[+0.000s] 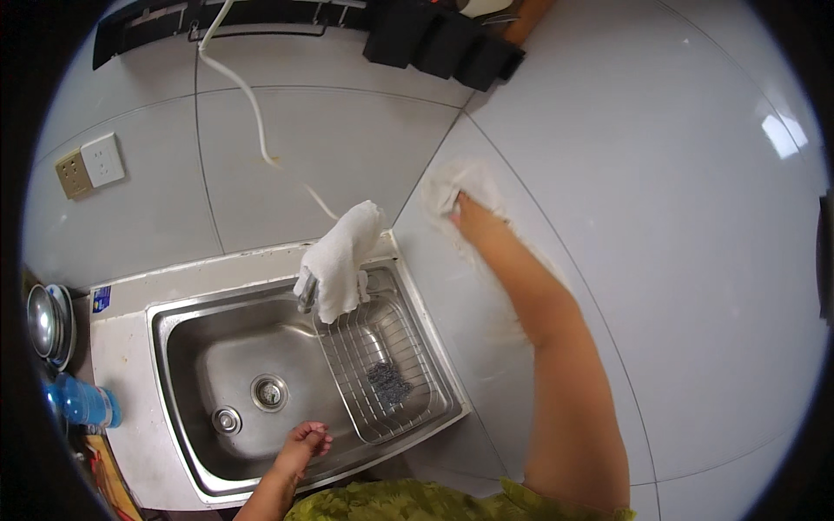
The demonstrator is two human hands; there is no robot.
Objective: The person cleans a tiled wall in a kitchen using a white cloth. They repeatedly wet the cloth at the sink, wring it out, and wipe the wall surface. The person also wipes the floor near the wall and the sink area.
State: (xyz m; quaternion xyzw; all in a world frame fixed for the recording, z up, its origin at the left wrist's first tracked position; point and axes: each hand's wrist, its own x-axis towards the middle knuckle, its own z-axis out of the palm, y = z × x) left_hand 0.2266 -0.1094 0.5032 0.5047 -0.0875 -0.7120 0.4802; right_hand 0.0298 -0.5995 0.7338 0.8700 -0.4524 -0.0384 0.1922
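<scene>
My right hand [468, 211] presses a white cloth [466, 179] against the grey wall tiles to the right of the sink. The cloth is blurred, and part of my fingers is hidden in it. Over the front part of the stainless-steel sink [221, 365] hangs my left hand [307, 444], its fingers curled in and nothing visible in them. A second white cloth [345, 254] is draped over the faucet [307, 294], covering most of it. In the sink's right side sits a wire drain basket [348, 384] with a steel wool scourer [389, 383] in it.
A blue plastic bottle [88, 400] and stacked metal bowls [44, 322] stand at the left. Power sockets [103, 159] are on the back wall, where a white hose [251, 104] hangs down. Black holders [436, 45] are mounted above. A drain strainer [226, 421] lies in the sink.
</scene>
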